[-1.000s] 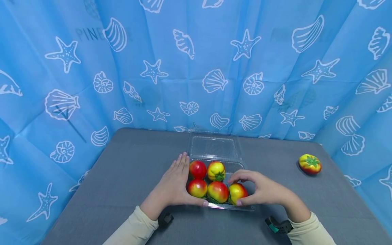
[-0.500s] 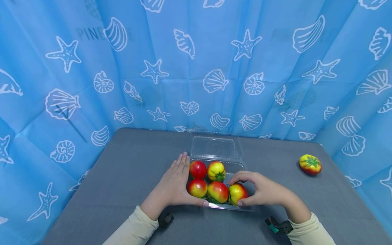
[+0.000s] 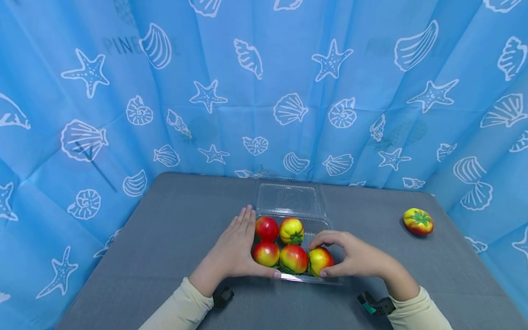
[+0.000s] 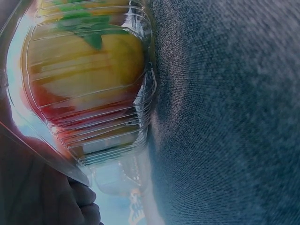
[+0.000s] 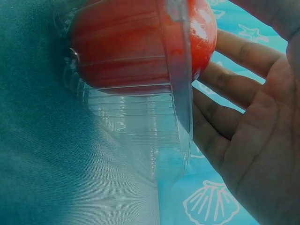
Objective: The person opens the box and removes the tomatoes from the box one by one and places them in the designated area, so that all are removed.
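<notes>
A clear plastic clamshell box (image 3: 316, 223) holds several glossy red-and-yellow fruits, two in the back row and three in front. Green leafy caps show on some. My left hand (image 3: 234, 250) lies along the box's left side, fingers straight, thumb stretched along the front rim. Curled round the front right fruit (image 3: 319, 261), my right hand (image 3: 354, 254) holds it inside the box, thumb in front and fingers behind. Through the box wall the right wrist view shows this fruit's red side (image 5: 126, 51). Another fruit (image 4: 89, 70) appears behind the ribbed wall in the left wrist view.
The box's lid (image 3: 287, 198) lies folded back behind it. One more red-and-yellow fruit (image 3: 418, 222) with a green cap sits on the grey-covered table (image 3: 173, 229) at the far right. A blue shell-print curtain (image 3: 264, 123) hangs behind the table.
</notes>
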A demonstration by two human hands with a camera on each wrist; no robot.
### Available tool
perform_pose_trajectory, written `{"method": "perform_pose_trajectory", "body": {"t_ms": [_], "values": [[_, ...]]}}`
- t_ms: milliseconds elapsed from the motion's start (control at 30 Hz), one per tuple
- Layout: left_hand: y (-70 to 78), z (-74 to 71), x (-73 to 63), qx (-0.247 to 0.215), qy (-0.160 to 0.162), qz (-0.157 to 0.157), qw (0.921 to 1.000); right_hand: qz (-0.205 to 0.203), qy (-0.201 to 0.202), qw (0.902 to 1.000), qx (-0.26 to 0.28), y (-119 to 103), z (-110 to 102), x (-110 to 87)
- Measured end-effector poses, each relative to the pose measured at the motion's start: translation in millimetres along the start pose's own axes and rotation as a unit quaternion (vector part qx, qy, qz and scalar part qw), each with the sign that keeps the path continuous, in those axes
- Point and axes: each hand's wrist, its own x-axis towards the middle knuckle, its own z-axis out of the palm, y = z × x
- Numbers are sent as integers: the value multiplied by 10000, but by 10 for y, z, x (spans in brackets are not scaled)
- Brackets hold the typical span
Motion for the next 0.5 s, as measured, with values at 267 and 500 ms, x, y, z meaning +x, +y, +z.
{"method": "perform_pose_trajectory", "body": {"t_ms": [267, 500], "values": [[-3, -5, 5, 3, -12, 7, 10000, -85, 35, 10000, 19, -10, -9, -5], [3, -6, 0, -28, -31, -10, 10000, -137, 81, 9999, -35, -23, -11, -10]]}}
